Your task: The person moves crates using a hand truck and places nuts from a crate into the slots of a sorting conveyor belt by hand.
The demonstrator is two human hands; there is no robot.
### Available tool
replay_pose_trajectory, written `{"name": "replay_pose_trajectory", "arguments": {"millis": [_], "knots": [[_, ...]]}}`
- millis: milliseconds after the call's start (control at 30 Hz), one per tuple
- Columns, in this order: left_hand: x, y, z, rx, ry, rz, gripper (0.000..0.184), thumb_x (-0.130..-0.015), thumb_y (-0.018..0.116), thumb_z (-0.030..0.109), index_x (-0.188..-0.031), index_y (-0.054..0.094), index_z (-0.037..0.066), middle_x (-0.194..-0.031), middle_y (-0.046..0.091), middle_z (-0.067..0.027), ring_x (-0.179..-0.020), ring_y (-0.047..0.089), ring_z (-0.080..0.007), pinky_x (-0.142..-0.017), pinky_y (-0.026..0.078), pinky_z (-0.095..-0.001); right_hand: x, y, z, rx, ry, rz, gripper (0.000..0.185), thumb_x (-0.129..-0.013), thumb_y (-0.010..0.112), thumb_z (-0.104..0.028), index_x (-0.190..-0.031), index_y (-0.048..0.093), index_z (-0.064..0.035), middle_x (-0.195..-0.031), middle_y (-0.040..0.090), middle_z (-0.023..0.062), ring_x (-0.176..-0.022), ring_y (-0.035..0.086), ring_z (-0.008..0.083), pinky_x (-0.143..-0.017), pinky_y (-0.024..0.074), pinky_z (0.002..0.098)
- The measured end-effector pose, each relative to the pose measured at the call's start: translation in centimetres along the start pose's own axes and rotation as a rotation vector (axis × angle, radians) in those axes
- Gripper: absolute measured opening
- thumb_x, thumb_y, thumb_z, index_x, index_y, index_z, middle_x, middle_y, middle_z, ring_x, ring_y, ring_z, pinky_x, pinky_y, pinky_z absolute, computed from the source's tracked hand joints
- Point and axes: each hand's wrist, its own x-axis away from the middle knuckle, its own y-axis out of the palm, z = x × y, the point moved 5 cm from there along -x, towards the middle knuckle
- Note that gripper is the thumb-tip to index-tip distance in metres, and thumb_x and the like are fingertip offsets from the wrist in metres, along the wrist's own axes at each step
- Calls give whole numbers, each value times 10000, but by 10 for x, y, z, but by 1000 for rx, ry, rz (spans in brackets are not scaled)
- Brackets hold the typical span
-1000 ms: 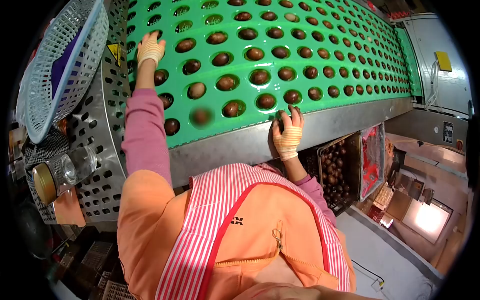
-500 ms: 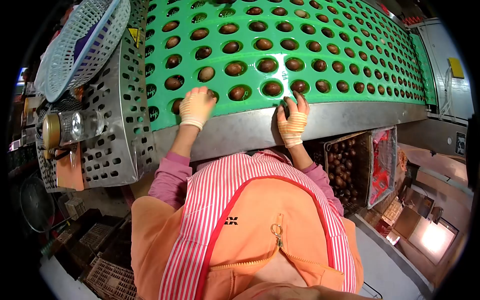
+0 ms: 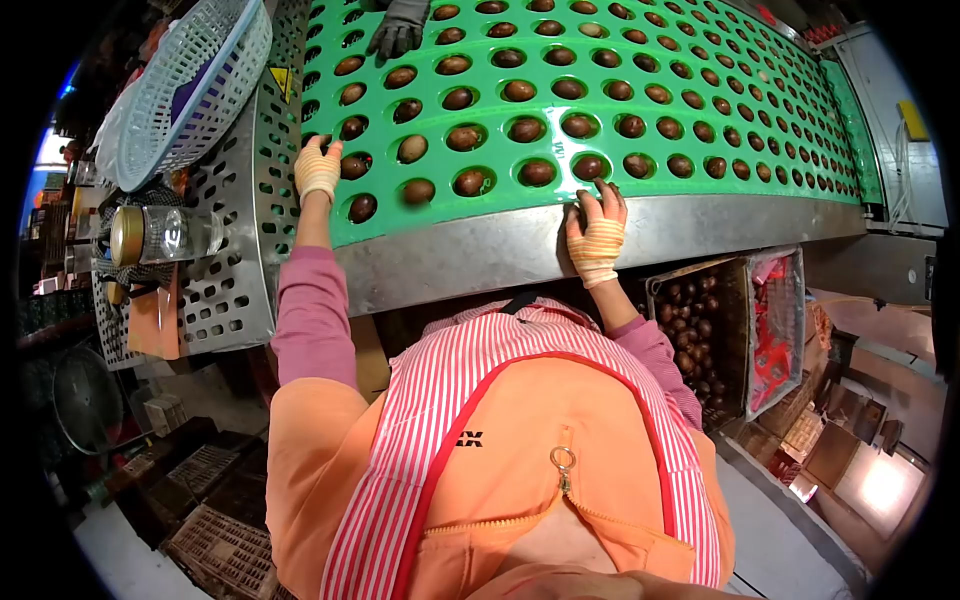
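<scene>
A green tray-like surface point(image 3: 400, 225) has rows of oval hollows, most holding brown egg-shaped items point(image 3: 537, 172). At its left end is my left hand point(image 3: 318, 172), in a pale glove with bare fingertips. Its fingers are bent and slightly apart, beside a brown item point(image 3: 354, 166), with nothing visible in them. My right hand point(image 3: 598, 235), in a yellow-striped glove, rests at the near metal edge point(image 3: 480, 245). Its fingers are apart and hold nothing, and their tips are just below another brown item point(image 3: 590, 167).
Another person's dark-gloved hand point(image 3: 400, 30) is over the far left of the green surface. A blue basket point(image 3: 190, 100) and a glass jar point(image 3: 165, 236) are on perforated metal point(image 3: 225, 240) at left. A crate of brown items point(image 3: 690, 330) is below right.
My left hand went from the far left rows to the near edge, then back to the left end. The other person's hand has come further into view. My right hand stays near the edge.
</scene>
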Motion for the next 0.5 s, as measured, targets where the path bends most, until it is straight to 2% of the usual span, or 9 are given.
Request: {"name": "replay_pose_trajectory", "arguments": {"millis": [67,200,300,333,367,433,467,500], "knots": [[-20,7,0,-80,-83,-59,418,-938,554,410,-1208,619,97,-1173,631,-178,-1038,615,-370,-857,506,-477,-2,3,1,-20,11,-24,349,-745,679,-84,-1090,624,-83,-1304,519,170,-1206,466,410,-1002,392,508],[-48,23,21,-316,-176,-231,554,-914,559,514,-1251,577,74,-1240,606,-189,-1066,609,-371,-857,507,-489,-4,3,0,-2,47,-47,344,-750,677,-86,-1089,621,-80,-1303,516,177,-1201,470,416,-1006,391,508],[-72,53,11,-424,-44,-249,565,-906,572,500,-1264,562,63,-1240,596,-187,-1104,593,-358,-881,503,-482,-5,2,1,2,75,-40,340,-751,674,-79,-1086,619,-75,-1301,516,181,-1195,472,420,-1010,389,512],[-85,61,4,-409,28,-304,533,-879,614,435,-1275,553,82,-1238,584,-192,-1121,580,-363,-922,491,-479,-6,2,1,-1,86,-39,340,-750,674,-78,-1086,619,-74,-1300,516,181,-1195,472,421,-1010,389,513],[-80,53,14,-374,161,-382,438,-868,612,229,-1284,547,109,-1295,548,-176,-1157,553,-368,-972,467,-465,-5,1,1,-5,100,-41,340,-750,674,-76,-1085,618,-73,-1299,516,181,-1194,472,422,-1010,389,513],[-73,42,12,-269,377,-334,461,-839,545,18,-1285,550,132,-1355,499,-158,-1201,514,-370,-1011,440,-445,-5,2,2,-5,99,-36,348,-742,680,-77,-1083,616,-72,-1287,521,177,-1177,480,417,-997,399,514],[-67,38,10,-260,350,-334,528,-815,456,-99,-1277,558,135,-1382,471,-147,-1223,492,-364,-1022,428,-424,-5,2,3,-4,100,-30,350,-741,680,-75,-1084,615,-72,-1284,523,176,-1174,481,416,-994,402,513],[-58,35,9,-230,373,-253,524,-816,457,-96,-1274,560,137,-1378,474,-149,-1219,495,-364,-1021,428,-422,-4,3,3,-5,101,-22,352,-739,679,-74,-1086,614,-73,-1281,524,175,-1171,482,415,-991,404,513]]}}
